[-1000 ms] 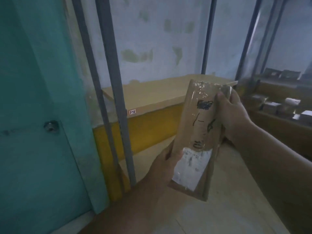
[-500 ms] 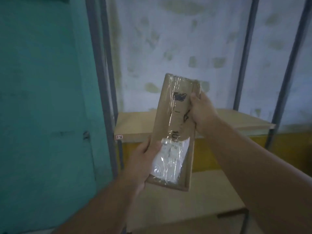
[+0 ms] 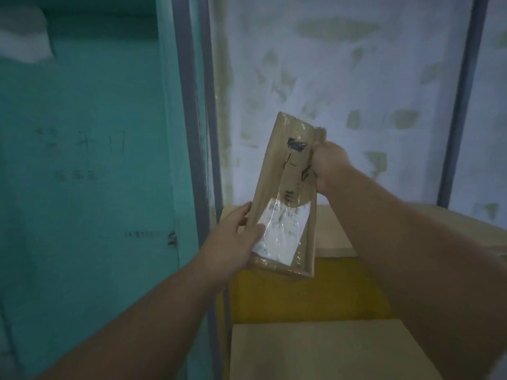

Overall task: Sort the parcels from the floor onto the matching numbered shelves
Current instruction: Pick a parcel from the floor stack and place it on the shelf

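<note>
I hold a long flat brown cardboard parcel (image 3: pixel 285 171) upright in front of the shelf rack. It is wrapped in clear tape, carries a white label on its lower half and black handwriting that reads like "1-6". My left hand (image 3: pixel 233 237) grips its lower left edge, thumb on the label. My right hand (image 3: pixel 327 163) grips its upper right edge. Behind the parcel lies a wooden shelf board (image 3: pixel 334 231) with a yellow front panel (image 3: pixel 301 292) under it.
A lower wooden shelf board (image 3: pixel 315 349) lies below. Grey metal rack posts (image 3: pixel 194 127) stand at left, another post (image 3: pixel 461 105) at right. A teal door (image 3: pixel 82 160) fills the left side. A patchy white wall (image 3: pixel 343 78) backs the rack.
The view has tilted up and moved closer to the rack. The parcel stays in both hands and now sits higher against the wall, covering the shelf's left front edge.
</note>
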